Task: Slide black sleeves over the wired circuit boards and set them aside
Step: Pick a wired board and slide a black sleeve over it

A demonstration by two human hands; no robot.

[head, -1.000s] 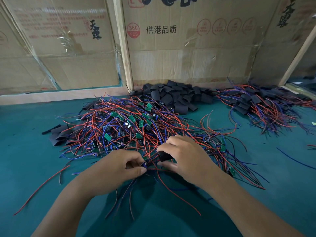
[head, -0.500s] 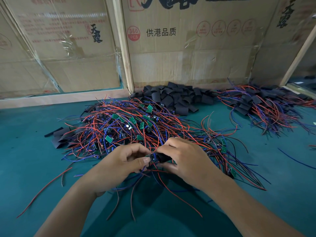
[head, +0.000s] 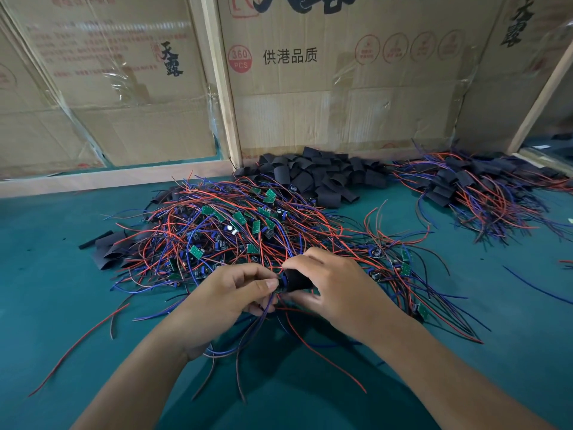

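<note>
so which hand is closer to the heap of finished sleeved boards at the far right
Right. The right hand sits at the near centre, left of and nearer the viewer than the sleeved boards heap. The left hand lies further left, beyond the right hand.

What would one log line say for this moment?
step: sleeving | left hand: pinches wired board | right hand: holds black sleeve | set aside: not yet

The circuit board being sleeved is hidden between the left hand (head: 229, 293) and the black sleeve (head: 298, 279) that the right hand (head: 338, 290) holds, so how far in it sits cannot be told. Much of the big wire pile (head: 248, 231) is covered by both hands. The sleeved pile (head: 483, 190) runs off the right edge, and the printing on the cardboard (head: 341, 72) is cut by the top edge.
</note>
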